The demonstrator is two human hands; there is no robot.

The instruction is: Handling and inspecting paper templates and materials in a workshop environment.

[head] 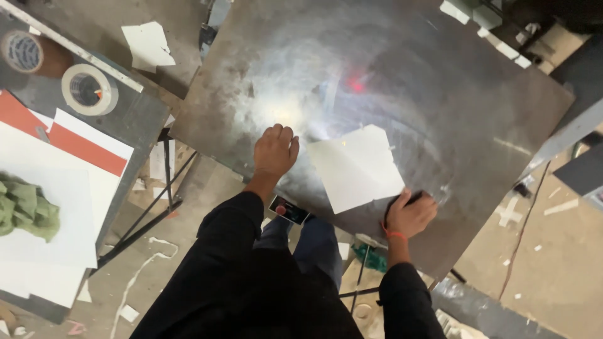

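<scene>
A large grey metal sheet [440, 81] lies tilted across a stand, shiny in its middle with a small red light spot on it. On its near part rests a white sheet of paper [355, 167]. My left hand [275, 150] lies on the metal just left of the paper, fingers curled and holding nothing. My right hand [411, 215] is at the paper's lower right corner, closed around a thin dark object, perhaps a pen or marker [414, 198]. A red band circles that wrist.
A side table [135, 116] at left carries two tape rolls [90, 89], white and red sheets [75, 147] and a green cloth [26, 207]. A small dark device [289, 209] sits near my knees. Paper scraps litter the floor [148, 44].
</scene>
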